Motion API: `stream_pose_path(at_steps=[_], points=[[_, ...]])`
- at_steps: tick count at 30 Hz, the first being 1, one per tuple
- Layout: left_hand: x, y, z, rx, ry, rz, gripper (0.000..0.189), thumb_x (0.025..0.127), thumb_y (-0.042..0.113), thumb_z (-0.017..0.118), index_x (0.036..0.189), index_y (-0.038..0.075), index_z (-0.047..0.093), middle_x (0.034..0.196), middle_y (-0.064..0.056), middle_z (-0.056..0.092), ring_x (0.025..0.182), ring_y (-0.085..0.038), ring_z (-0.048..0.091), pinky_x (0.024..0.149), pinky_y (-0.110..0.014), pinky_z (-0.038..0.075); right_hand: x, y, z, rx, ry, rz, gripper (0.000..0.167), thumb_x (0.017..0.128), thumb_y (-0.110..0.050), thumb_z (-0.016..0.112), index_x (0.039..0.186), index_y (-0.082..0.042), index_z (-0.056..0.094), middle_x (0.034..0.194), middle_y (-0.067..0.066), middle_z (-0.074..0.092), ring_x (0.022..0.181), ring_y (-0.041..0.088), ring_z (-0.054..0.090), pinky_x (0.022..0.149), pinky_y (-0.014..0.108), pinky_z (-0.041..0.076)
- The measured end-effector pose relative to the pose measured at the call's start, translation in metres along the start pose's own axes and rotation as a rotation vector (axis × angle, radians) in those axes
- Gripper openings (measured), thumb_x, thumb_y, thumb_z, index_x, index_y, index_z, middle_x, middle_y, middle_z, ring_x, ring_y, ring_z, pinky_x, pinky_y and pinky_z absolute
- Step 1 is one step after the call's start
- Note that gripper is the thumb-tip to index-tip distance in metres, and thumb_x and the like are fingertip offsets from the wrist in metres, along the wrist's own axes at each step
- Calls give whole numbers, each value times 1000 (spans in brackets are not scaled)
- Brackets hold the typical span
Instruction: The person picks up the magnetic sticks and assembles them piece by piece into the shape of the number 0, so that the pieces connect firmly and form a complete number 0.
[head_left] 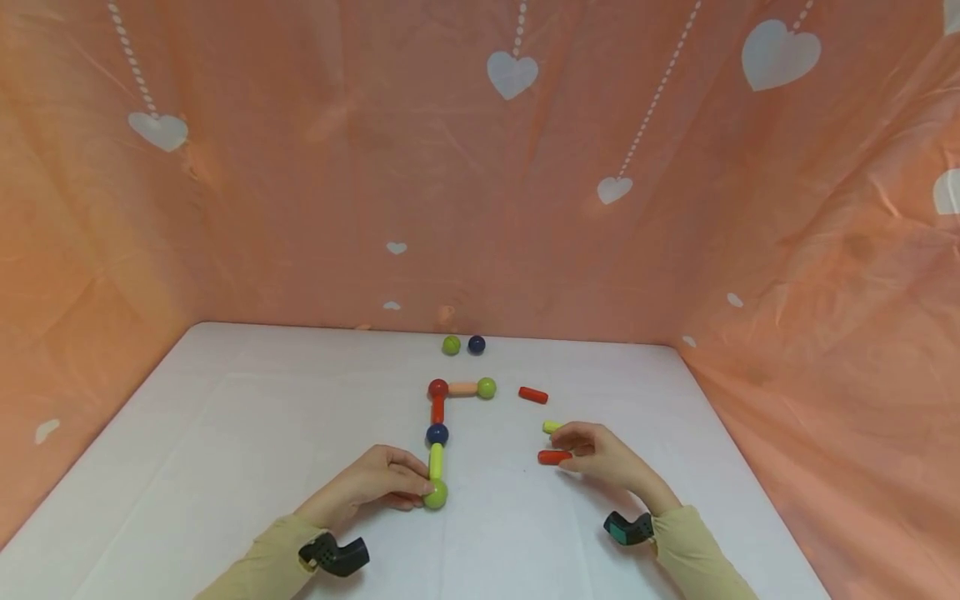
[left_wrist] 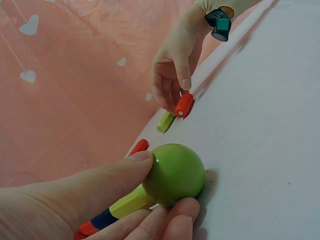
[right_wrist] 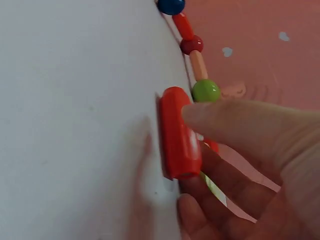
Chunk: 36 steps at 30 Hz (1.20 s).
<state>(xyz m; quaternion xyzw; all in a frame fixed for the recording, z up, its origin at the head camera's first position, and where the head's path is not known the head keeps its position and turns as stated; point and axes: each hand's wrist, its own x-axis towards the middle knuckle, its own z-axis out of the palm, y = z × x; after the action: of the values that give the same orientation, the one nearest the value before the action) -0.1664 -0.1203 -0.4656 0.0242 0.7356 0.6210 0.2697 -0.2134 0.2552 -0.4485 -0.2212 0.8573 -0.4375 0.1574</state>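
Observation:
My left hand (head_left: pixel 384 479) pinches a light-green ball (left_wrist: pixel 176 172) between thumb and fingers, at the near end of a chain of balls and rods. From that ball the chain runs through a yellow-green rod (head_left: pixel 437 461), a dark blue ball (head_left: pixel 437 433) and a red rod (head_left: pixel 438 409) to a red ball (head_left: pixel 438 388). There it turns right along a peach rod (head_left: pixel 462 388) to another green ball (head_left: pixel 487 387). My right hand (head_left: pixel 600 454) is around a loose red rod (right_wrist: pixel 177 137), thumb tip at its side and fingers loosely bent beyond it.
Partly behind the right fingers lies a loose yellow-green rod (head_left: pixel 551 427). Farther back is another red rod (head_left: pixel 533 395). A green ball (head_left: pixel 451 345) and a dark blue ball (head_left: pixel 476 344) sit near the back edge of the white table (head_left: pixel 262 400). Orange cloth (head_left: pixel 450 208) surrounds the table.

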Motion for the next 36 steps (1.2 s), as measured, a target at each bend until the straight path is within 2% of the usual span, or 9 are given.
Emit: stream_pose_path(at_steps=[7, 11, 15, 21, 29, 33, 36], points=[[-2, 1, 0, 1, -3, 1, 34, 80, 19, 78, 104, -2, 67, 86, -10, 71, 73, -17, 67, 66, -29, 56, 4, -1, 10, -81, 22, -59, 28, 85, 0, 70, 110, -9, 66, 110, 3, 64, 104, 25, 57, 91, 35, 49], [-3, 2, 0, -5, -13, 3, 34, 80, 20, 79, 103, -2, 67, 86, -11, 71, 73, -17, 67, 66, -29, 56, 5, -6, 12, -110, 25, -70, 27, 85, 0, 70, 109, -10, 67, 109, 1, 64, 101, 23, 58, 87, 30, 50], [-3, 3, 1, 2, -10, -2, 34, 80, 21, 79, 102, -1, 68, 86, -10, 71, 73, -17, 66, 67, -29, 56, 6, -14, 17, -107, 26, -98, 26, 84, -1, 71, 108, -11, 68, 105, 0, 65, 96, 21, 59, 82, 27, 51], [-2, 3, 1, 10, 0, -12, 34, 79, 20, 79, 103, -1, 67, 86, -10, 71, 74, -17, 66, 67, -29, 56, 11, -31, 31, -103, 8, -182, 25, 84, -1, 71, 106, -14, 69, 95, -3, 64, 89, 18, 58, 78, 31, 51], [-2, 4, 1, 22, 13, -21, 34, 80, 20, 79, 104, -1, 67, 87, -10, 71, 74, -18, 67, 67, -30, 57, 22, -57, 53, -116, -62, -240, 25, 86, -3, 70, 107, -16, 69, 98, -9, 65, 88, 11, 58, 79, 29, 50], [-2, 4, 1, 21, 17, -29, 35, 79, 21, 80, 103, -1, 67, 86, -10, 71, 73, -17, 67, 67, -29, 57, 29, -63, 66, -94, -113, -291, 26, 85, -1, 70, 107, -14, 69, 98, -7, 66, 88, 11, 58, 79, 28, 51], [-2, 4, 1, 21, 15, -32, 35, 79, 22, 80, 103, 0, 68, 86, -9, 71, 73, -17, 66, 67, -29, 56, 33, -64, 76, -74, -150, -299, 26, 85, -2, 71, 107, -15, 69, 99, -7, 66, 89, 10, 58, 79, 27, 50]])
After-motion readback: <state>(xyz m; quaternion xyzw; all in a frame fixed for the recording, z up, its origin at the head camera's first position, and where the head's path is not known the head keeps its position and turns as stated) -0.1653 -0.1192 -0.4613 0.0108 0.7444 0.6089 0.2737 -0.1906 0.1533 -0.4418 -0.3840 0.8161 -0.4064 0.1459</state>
